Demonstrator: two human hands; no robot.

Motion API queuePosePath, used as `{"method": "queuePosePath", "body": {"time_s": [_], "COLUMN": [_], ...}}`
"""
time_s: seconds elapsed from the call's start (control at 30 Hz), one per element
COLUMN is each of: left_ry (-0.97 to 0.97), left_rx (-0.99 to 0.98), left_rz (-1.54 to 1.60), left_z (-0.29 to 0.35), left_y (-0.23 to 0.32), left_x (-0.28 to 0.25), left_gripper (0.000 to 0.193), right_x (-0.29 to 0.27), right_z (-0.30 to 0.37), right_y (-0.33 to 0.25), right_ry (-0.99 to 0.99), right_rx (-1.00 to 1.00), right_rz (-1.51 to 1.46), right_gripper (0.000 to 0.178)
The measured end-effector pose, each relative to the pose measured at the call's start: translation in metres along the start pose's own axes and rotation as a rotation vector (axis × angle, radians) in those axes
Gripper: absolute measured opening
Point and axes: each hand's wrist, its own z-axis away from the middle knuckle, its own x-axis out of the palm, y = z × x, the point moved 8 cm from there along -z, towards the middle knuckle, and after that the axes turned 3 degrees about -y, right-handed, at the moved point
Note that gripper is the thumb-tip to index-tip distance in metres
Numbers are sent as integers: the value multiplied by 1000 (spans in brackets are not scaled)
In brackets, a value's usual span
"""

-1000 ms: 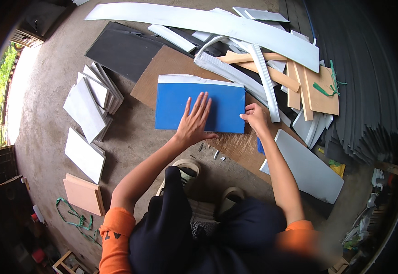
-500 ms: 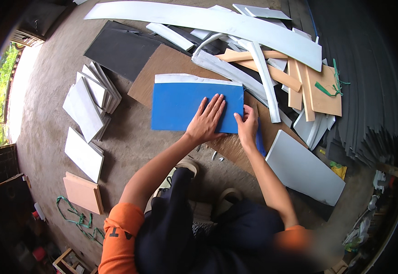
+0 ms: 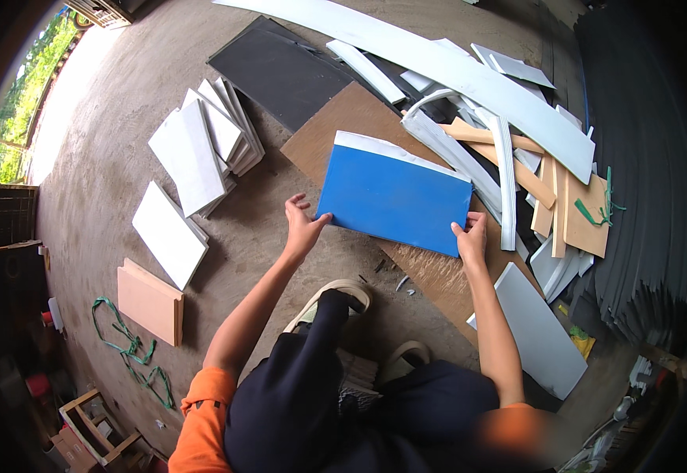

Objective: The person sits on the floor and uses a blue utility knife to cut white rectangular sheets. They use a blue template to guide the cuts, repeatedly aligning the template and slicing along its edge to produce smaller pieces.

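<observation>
A blue rectangular sheet (image 3: 395, 195) with a torn white strip along its far edge lies over a brown board (image 3: 320, 134) on the floor in front of me. At its near left corner is my left hand (image 3: 306, 230); the thumb touches the corner while the fingers stay apart, off to the left of the sheet. My right hand (image 3: 472, 236) grips the right edge, thumb on top and fingers curled at the side. Whether the sheet is a single layer or a thin stack, I cannot tell.
White panels (image 3: 190, 162) stand in leaning stacks at left, near peach blocks (image 3: 150, 303) and green cord (image 3: 135, 351). White and tan offcuts (image 3: 505, 169) are heaped at right under a long white strip (image 3: 438, 67). A grey-white panel (image 3: 536, 331) lies by my right forearm.
My left hand has left its flat place on the sheet and moved to the near left corner. The right hand keeps to the right edge. The whole view has turned.
</observation>
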Motion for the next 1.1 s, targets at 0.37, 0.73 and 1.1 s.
{"method": "queuePosePath", "body": {"time_s": [0.37,0.73,1.1], "left_ry": [-149,-303,-161], "left_rx": [-146,9,121], "left_rz": [662,878,756], "left_z": [13,-1,1], "left_y": [-3,39,93], "left_x": [36,10,50], "left_gripper": [43,23,40], "right_x": [-3,1,42], "right_z": [2,37,83], "right_y": [-6,-53,-109], "right_ry": [-124,-468,-455], "right_rx": [206,191,207], "right_rz": [-100,-721,-933], "right_gripper": [41,43,37]}}
